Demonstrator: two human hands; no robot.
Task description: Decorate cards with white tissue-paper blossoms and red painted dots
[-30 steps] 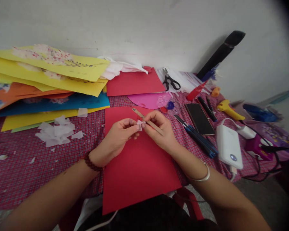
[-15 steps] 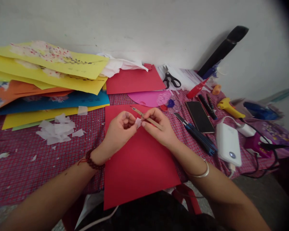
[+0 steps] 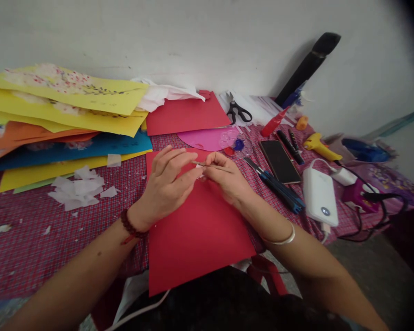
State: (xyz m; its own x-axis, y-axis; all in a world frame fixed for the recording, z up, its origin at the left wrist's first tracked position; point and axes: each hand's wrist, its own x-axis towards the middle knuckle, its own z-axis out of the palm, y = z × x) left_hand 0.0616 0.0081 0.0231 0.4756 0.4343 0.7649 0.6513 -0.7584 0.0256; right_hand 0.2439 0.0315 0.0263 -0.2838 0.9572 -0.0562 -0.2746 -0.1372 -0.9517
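Over the red paper sheet, my two hands meet around a small scrap of white tissue paper. My left hand has its thumb at the scrap and its forefinger by the end of the wooden stick; the other fingers are raised and partly spread. A thin, flat wooden stick lies across my right hand, closed on it with thumb and fingers. The right fingertips also touch the scrap. Fingers hide much of the scrap and the stick's far end.
Torn tissue pieces lie on the checked cloth at left, below stacked coloured sheets. Scissors and a paint palette sit behind. At right are a box cutter, phone, power bank and yellow glue gun.
My left hand has turned and lifted its fingers, its forefinger now near the stick's end. The stick has tilted flatter and the scrap is more covered. The view has shifted slightly.
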